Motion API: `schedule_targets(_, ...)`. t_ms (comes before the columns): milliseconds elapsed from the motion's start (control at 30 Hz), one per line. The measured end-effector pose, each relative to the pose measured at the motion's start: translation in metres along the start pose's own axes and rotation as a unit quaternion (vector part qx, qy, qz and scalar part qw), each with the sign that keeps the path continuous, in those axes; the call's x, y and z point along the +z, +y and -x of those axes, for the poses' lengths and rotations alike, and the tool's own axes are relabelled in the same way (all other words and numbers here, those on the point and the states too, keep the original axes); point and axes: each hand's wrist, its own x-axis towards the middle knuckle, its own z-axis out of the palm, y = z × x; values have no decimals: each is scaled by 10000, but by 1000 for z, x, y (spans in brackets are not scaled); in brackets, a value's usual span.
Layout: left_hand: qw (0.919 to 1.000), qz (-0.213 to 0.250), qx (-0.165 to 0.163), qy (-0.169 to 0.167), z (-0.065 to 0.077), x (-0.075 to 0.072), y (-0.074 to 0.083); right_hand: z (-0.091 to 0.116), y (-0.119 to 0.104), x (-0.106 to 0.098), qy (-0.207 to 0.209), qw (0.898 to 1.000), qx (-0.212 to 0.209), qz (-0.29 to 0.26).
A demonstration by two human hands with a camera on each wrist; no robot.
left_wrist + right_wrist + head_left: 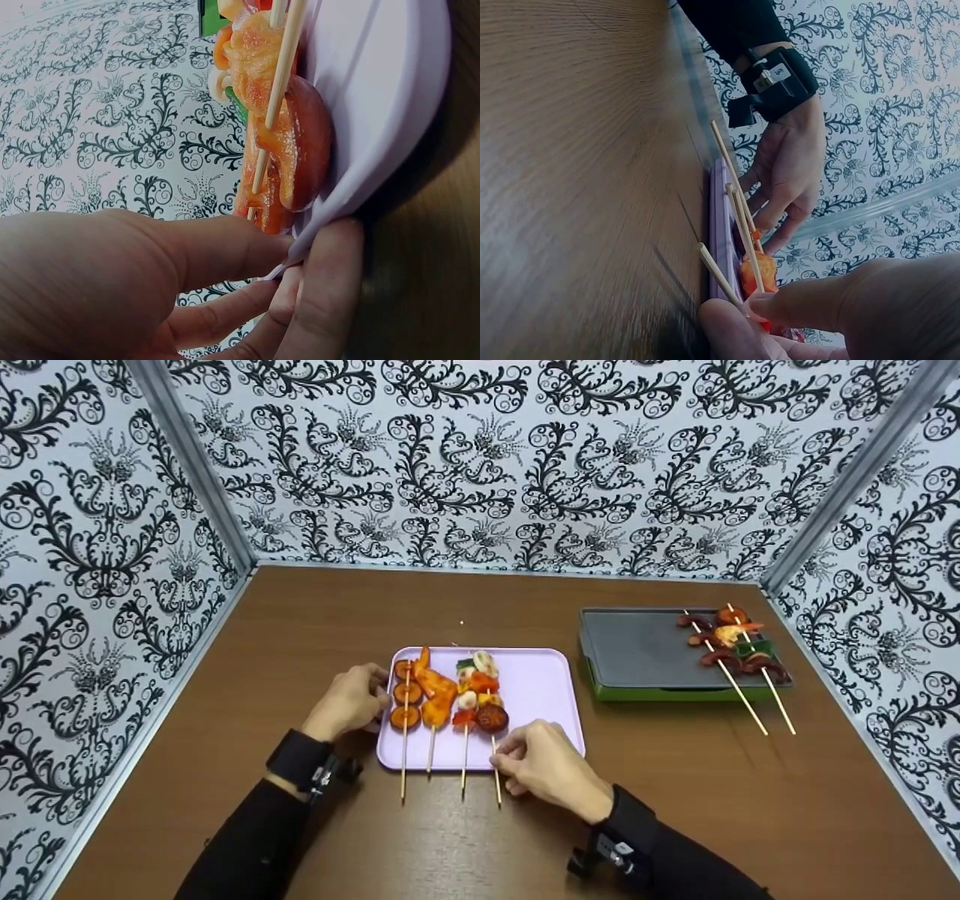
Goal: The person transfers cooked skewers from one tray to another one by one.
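Note:
A lilac tray (536, 682) lies on the table, bearing several food skewers whose sticks overhang its near edge. My left hand (349, 701) pinches the tray's left rim between thumb and fingers, as the left wrist view shows close up. With thumb and forefinger, my right hand (551, 765) pinches the stick of the rightmost skewer (491, 718), which carries a dark round slice and vegetable pieces. Left of it lie another vegetable skewer (465, 718), an orange chicken wing skewer (436, 690) and a skewer of round brown-edged slices (406, 692).
To the right stands a grey-topped green grill plate (630, 645). Two skewers lie across its right side: a dark curled meat skewer (718, 658) and a mixed skewer (756, 649), their sticks jutting toward me. Patterned walls (487, 457) enclose the brown table (420, 855).

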Motion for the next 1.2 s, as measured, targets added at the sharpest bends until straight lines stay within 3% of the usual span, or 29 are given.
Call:
schedule_targets(367, 10000, 42, -49, -26, 0, 0, 1, 1, 0, -5, 16, 10000, -59, 72)
schedule_targets(600, 9999, -121, 98, 51, 0, 0, 0, 0, 1, -9, 96, 9992, -282, 251)
schedule_targets(1033, 9996, -258, 113, 91, 0, -1, 1, 0, 5, -21, 305, 9950, -446, 845)
schedule_targets(1200, 9999, -135, 38, 41, 0, 0, 0, -1, 5, -28, 571, 9907, -561, 1102)
